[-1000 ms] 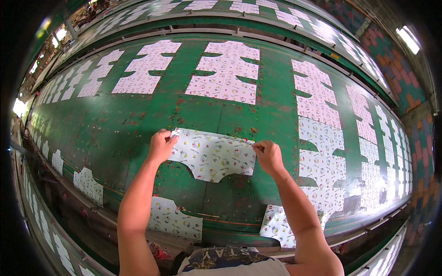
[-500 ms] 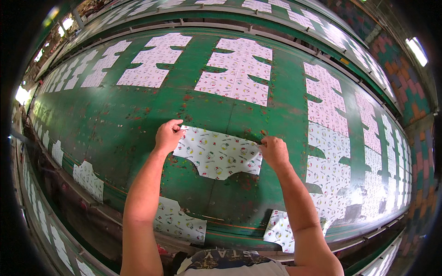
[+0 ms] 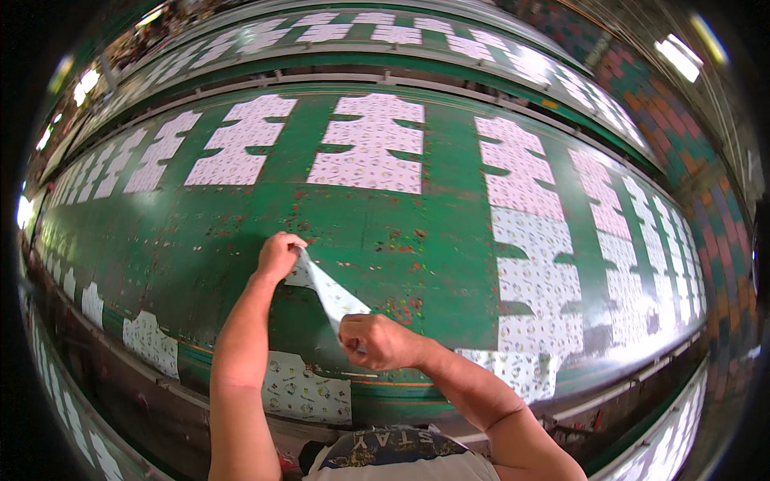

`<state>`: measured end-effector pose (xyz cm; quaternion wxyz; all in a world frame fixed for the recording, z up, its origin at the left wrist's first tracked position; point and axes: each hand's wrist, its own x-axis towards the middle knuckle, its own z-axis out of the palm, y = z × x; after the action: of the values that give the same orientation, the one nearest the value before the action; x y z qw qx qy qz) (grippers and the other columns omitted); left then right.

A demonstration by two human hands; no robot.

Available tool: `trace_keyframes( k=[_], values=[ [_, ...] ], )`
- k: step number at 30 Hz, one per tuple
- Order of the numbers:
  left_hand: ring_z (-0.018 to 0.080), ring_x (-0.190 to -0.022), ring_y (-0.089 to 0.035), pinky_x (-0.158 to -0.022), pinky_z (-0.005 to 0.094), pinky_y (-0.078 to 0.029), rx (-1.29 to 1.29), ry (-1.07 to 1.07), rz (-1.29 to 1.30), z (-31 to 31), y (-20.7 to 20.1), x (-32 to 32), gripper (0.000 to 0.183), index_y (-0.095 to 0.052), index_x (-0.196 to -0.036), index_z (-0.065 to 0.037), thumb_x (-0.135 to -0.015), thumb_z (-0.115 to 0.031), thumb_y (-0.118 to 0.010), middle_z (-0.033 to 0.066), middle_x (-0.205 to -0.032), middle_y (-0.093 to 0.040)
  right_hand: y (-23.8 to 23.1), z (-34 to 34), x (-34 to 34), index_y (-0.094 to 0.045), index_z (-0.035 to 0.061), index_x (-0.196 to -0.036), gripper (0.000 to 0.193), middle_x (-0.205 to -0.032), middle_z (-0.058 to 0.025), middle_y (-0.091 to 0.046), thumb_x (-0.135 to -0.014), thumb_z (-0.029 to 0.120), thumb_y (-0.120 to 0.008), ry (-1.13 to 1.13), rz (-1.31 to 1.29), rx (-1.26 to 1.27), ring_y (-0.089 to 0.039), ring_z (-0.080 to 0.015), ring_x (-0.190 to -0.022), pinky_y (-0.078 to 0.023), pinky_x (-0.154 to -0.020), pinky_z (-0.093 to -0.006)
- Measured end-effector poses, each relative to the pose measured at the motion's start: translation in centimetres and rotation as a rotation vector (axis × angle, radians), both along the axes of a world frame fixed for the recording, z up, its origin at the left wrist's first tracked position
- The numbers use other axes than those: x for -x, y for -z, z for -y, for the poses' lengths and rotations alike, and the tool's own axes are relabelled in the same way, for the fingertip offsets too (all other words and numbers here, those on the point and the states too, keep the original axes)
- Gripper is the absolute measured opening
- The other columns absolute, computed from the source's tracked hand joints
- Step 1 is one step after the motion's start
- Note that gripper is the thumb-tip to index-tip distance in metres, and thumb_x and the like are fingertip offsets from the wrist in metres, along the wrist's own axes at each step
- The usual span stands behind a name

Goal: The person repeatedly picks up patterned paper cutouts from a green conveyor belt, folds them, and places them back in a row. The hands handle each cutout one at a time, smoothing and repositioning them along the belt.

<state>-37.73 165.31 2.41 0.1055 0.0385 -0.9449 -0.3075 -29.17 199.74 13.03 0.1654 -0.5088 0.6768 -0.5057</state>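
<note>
A pale printed fabric piece (image 3: 327, 293) is stretched slantwise between my two hands, folded and lifted off the green table (image 3: 433, 321). My left hand (image 3: 280, 256) pinches its far left corner. Closed on the nearer end is my right hand (image 3: 375, 341), lower and closer to my body, and part of the cloth is hidden behind its fingers. A flap of the fabric hangs below the left hand. Near the table's front edge, another pale printed piece (image 3: 307, 391) lies flat beside my left forearm.
Beyond my hands lie pink printed cut pieces (image 3: 369, 144) in a row. To the right, pale pieces (image 3: 533, 272) adjoin pink ones, and one piece (image 3: 521, 373) lies near my right forearm. More printed pieces cover a parallel table (image 3: 321, 34) behind.
My right hand has swung left and toward my body, carrying its end of the fabric. The piece, spread wide before, is now folded into a narrow slanted strip. My left hand shifted slightly.
</note>
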Motion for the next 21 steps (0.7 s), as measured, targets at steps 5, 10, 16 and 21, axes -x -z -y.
trace_keyframes(
  k=[5,10,16,21],
  values=[
    [0.0258,-0.12,-0.071,-0.102,0.0381,-0.056,-0.334,-0.003,-0.095,0.9,-3.9,-3.3,0.032,-0.08,-0.108,-0.003,-0.088,0.016,-0.064,0.0132,-0.125,-0.074,-1.2,-5.3,-5.2,-0.068,-0.001,-0.096,0.015,-0.091,-0.0109,-0.07,-0.088,-0.004,-0.08,0.238,0.098,-0.004,-0.072,-0.0242,-0.079,-0.061,-0.073,-0.0388],
    [0.0278,-0.141,-0.063,-0.122,0.0408,-0.046,-0.65,0.359,-0.162,-2.2,-10.5,-10.3,0.024,-0.068,-0.11,-0.001,-0.095,0.016,-0.06,0.0172,-0.148,-0.066,-1.1,-12.8,-11.5,-0.078,0.0,-0.112,0.027,-0.097,-0.0135,-0.073,-0.085,-0.004,-0.073,0.54,0.056,-0.144,-0.072,-0.0297,-0.082,-0.06,-0.076,-0.0406],
    [0.0073,-0.087,-0.07,-0.08,0.0257,-0.058,-0.653,0.432,0.101,-9.2,-12.8,-16.3,0.015,-0.074,-0.105,-0.001,-0.097,0.011,-0.071,0.0023,-0.1,-0.078,1.3,-19.8,-19.2,-0.078,-0.0014,-0.106,0.022,-0.107,-0.0141,-0.075,-0.086,-0.008,-0.071,0.787,0.16,-0.023,-0.073,-0.0294,-0.105,-0.058,-0.095,-0.0411],
    [0.0069,-0.081,-0.071,-0.072,0.0241,-0.056,-0.855,0.497,0.24,-17.7,-11.1,-20.1,0.017,-0.077,-0.105,0.0,-0.095,0.013,-0.073,0.0039,-0.092,-0.08,1.1,-28.0,-23.8,-0.074,0.0002,-0.11,0.017,-0.103,-0.0029,-0.076,-0.097,-0.009,-0.068,1.211,0.582,0.426,-0.071,-0.0126,-0.098,-0.057,-0.089,-0.0314]
  ],
)
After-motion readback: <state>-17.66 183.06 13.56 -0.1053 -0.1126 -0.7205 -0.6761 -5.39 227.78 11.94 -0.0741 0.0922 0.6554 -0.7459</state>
